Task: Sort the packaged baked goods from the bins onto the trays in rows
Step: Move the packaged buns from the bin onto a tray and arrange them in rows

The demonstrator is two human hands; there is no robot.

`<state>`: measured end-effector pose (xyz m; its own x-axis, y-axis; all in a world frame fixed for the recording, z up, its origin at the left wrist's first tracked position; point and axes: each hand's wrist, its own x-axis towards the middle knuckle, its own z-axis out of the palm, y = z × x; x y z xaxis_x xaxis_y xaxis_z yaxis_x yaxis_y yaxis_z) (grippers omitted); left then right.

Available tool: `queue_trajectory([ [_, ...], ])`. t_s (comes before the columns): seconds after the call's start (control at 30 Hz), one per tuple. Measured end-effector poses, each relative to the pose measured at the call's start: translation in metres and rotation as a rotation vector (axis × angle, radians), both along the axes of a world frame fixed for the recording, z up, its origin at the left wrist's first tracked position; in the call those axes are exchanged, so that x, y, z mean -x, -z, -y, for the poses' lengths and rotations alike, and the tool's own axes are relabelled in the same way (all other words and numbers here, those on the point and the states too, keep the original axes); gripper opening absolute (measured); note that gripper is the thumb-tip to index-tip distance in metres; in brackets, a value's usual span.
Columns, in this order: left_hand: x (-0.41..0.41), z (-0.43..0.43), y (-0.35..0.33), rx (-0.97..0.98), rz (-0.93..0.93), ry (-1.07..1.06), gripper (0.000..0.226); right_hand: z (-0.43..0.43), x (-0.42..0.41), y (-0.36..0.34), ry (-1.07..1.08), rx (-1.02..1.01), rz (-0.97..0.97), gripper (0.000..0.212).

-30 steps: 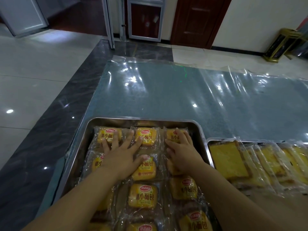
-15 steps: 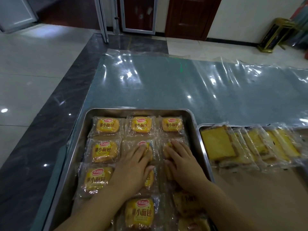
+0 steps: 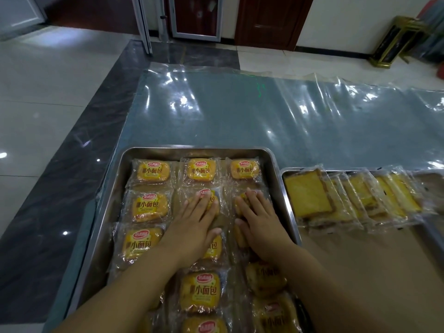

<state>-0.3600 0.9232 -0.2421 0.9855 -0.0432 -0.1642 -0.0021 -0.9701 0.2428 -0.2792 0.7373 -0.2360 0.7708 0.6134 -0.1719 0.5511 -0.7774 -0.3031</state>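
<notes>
head view: far left, the rectangular stainless steel tray (image 3: pixel 168 152) has clear-wrapped yellow small-bread packets (image 3: pixel 150 206) lying flat in its left column. left hand (image 3: pixel 194 227) is flat, fingers straight and together, pressing the middle-column packet (image 3: pixel 209 195) in the second row. right hand (image 3: pixel 260 224) is just beside it, fingers straight and close, pressing the right-column packet (image 3: pixel 240 203). neither hand pinches anything. looks like squaring up row two. to do it well: light even palm pressure, nudge both packets level with the left one, wrappers edge to edge with no overlap, don't crush the bread. further right, the second metal tray (image 3: pixel 284 175) holds overlapping wrapped yellow cake slices (image 3: pixel 307 195).
</notes>
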Motion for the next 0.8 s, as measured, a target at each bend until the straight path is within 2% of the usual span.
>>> queue_trajectory([
  [0.13,0.006,0.002,-0.006,0.045,0.063,-0.003,0.056,0.005,0.005,-0.009,0.031,-0.095,0.002,0.056],
  [0.3,0.032,0.016,-0.023,0.214,0.154,-0.049,0.048,0.024,0.034,-0.028,0.047,-0.272,0.096,0.046],
  [0.43,0.065,0.028,-0.027,0.204,0.173,-0.075,0.049,0.049,0.071,-0.031,0.043,-0.327,0.139,0.04],
  [0.5,0.081,0.036,-0.026,0.18,0.148,-0.062,0.054,0.058,0.087,-0.028,0.012,-0.296,0.138,0.043],
  [0.6,0.096,0.043,-0.017,0.116,0.033,-0.032,0.066,0.064,0.103,-0.018,-0.032,-0.167,0.029,0.051],
  [0.67,0.097,0.045,-0.012,0.053,-0.028,-0.015,0.07,0.067,0.109,-0.011,-0.039,-0.058,-0.007,0.057],
  [0.8,0.089,0.043,-0.011,-0.005,-0.087,-0.021,0.077,0.067,0.117,-0.007,-0.037,0.034,-0.041,0.061],
])
